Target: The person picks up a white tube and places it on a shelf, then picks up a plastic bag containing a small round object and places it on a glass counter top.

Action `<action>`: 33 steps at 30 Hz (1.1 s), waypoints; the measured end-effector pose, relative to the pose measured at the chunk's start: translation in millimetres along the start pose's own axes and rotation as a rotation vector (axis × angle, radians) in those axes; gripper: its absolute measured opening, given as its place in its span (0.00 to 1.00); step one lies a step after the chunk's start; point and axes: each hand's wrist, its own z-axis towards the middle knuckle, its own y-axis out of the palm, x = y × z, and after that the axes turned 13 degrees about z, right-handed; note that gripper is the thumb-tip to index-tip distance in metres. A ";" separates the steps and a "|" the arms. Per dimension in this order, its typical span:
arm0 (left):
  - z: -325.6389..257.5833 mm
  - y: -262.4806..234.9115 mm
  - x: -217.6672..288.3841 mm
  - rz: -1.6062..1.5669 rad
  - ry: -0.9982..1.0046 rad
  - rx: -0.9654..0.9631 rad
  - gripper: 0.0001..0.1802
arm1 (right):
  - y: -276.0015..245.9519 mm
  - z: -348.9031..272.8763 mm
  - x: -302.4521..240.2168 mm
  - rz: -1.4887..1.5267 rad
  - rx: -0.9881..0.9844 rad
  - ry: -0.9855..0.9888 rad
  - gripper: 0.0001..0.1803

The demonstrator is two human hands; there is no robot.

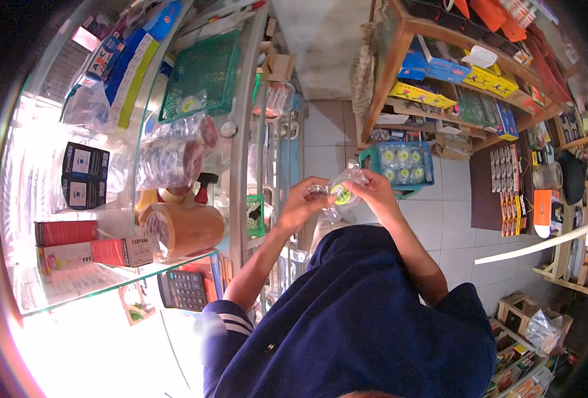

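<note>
Step in hand, by my read: you're working a small roll of tape with a yellow-green core, in clear crinkly plastic wrap, at centre frame, held up off any tabletop, above the tiled floor.

Left hand: fingers closed on the wrap's left end. Right hand: fingers closed on its upper right edge. Roll sits between both sets of fingertips, touching both.

Next move likely calls for a firm pinch on the wrap w/ one hand and steady hold w/ the other; film looks slippery.

Nearby: blue plastic basket of similar rolls just right of your hands; large brown packing-tape roll on glass shelf, centre left.
</note>
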 end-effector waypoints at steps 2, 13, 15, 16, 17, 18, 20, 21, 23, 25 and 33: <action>1.9 -4.5 -0.6 -0.059 -0.028 0.003 0.19 | 3.3 -0.7 -0.7 0.028 0.002 0.001 0.15; 1.9 -2.1 6.7 -0.111 -0.035 0.013 0.23 | -6.2 1.9 15.7 0.045 -0.101 -0.102 0.13; 1.8 -1.3 4.8 -0.100 -0.050 -0.032 0.24 | 0.3 -0.5 8.1 -0.037 -0.097 -0.040 0.14; 2.1 -2.6 1.6 -0.081 -0.066 -0.070 0.25 | 2.6 -1.6 5.2 -0.077 -0.095 -0.009 0.15; 2.7 -2.4 2.9 -0.061 -0.081 -0.110 0.26 | 1.2 -1.6 3.7 -0.086 -0.059 -0.033 0.15; 2.9 -1.8 4.5 -0.046 -0.093 -0.131 0.25 | -1.3 -1.5 2.0 -0.094 -0.024 -0.058 0.16; 1.8 -1.2 8.1 -0.016 -0.120 -0.170 0.25 | -5.4 -1.0 -0.8 -0.179 0.015 -0.115 0.17; 1.7 -0.9 6.5 -0.008 -0.107 -0.179 0.24 | -7.1 -0.6 -2.1 -0.255 0.019 -0.148 0.17; 2.7 0.4 2.8 0.010 -0.078 -0.199 0.24 | -10.4 0.6 -2.3 -0.363 0.024 -0.196 0.18; 0.9 1.7 1.8 0.007 -0.128 -0.229 0.24 | -14.0 2.1 0.1 -0.426 0.029 -0.225 0.18; -0.4 4.6 -4.6 -0.052 -0.168 -0.181 0.22 | -11.6 0.4 1.2 -0.231 0.027 -0.197 0.18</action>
